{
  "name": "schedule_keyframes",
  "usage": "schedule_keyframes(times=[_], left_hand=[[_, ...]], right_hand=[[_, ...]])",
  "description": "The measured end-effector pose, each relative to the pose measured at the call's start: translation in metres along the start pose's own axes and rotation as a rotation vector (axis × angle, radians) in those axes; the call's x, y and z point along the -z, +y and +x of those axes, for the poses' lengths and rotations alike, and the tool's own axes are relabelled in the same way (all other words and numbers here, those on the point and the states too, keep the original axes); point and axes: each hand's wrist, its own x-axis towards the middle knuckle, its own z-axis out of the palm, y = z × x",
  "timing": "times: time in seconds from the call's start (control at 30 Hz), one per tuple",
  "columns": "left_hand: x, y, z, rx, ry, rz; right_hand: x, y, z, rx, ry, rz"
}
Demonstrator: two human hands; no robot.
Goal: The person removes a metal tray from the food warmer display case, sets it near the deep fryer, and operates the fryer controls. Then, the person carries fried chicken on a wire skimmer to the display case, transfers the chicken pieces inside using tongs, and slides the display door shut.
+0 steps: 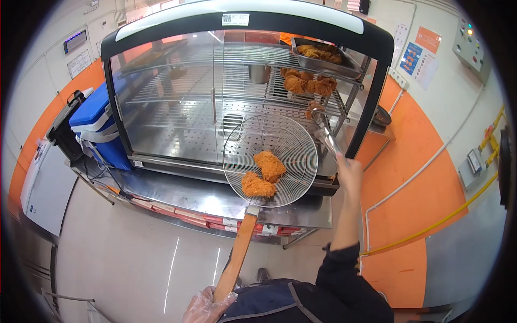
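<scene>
My left hand (207,306), in a clear plastic glove, is closed round the wooden handle (238,253) of a round wire strainer (291,134). Two pieces of fried chicken (269,165) lie in the strainer, in front of the glass display case (161,102). My right hand (350,175) is bare and grips metal tongs (329,139). The tongs reach into the open right side of the case, their tips at a piece of fried chicken (314,109) below the middle rack. More chicken pieces (295,84) sit on that rack.
On the case's top shelf stands a metal tray (344,67) of chicken. A blue cooler (99,126) is left of the case. Red flat boxes (199,217) lie under the steel counter (210,202). A yellow pipe (431,231) runs along the right wall.
</scene>
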Motion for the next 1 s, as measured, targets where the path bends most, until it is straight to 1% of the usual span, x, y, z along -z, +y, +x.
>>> schedule_keyframes(times=[0.03,0.1,0.17,0.23,0.33,0.43,0.53,0.63,0.73,0.83,0.9,1.0], left_hand=[[0.000,0.004,-0.003,0.018,0.006,-0.002],[0.002,0.005,-0.003,-0.044,0.016,0.050],[0.002,0.003,-0.002,-0.085,0.041,0.105],[-0.001,-0.002,0.002,-0.110,0.079,0.160],[-0.001,-0.001,-0.001,-0.111,0.049,0.042],[0.002,0.005,-0.002,-0.064,0.018,0.107],[0.000,0.003,-0.001,-0.104,0.044,0.138],[-0.001,0.007,-0.002,-0.070,0.038,0.147],[-0.001,0.005,-0.004,-0.060,0.046,0.158],[0.001,0.011,-0.009,-0.056,0.030,0.131],[0.001,0.008,-0.008,-0.067,0.041,0.121],[-0.001,0.011,-0.009,-0.076,0.050,0.095]], right_hand=[[0.017,-0.004,-0.026,0.043,0.002,-0.057],[0.043,-0.020,-0.075,0.097,0.092,-0.072],[0.062,-0.007,-0.103,0.085,0.148,-0.028],[0.088,-0.012,-0.124,-0.128,-0.026,0.207],[0.110,-0.022,-0.140,-0.226,-0.222,0.377],[0.105,-0.029,-0.139,-0.235,-0.353,0.289],[0.090,-0.024,-0.125,-0.117,-0.443,0.136],[0.074,-0.017,-0.107,0.036,-0.453,0.044],[0.069,-0.016,-0.088,0.045,-0.538,0.047],[0.072,0.003,-0.070,-0.147,-0.660,0.215],[0.064,0.018,-0.070,-0.158,-0.632,0.269],[0.059,0.020,-0.070,-0.151,-0.607,0.301]])
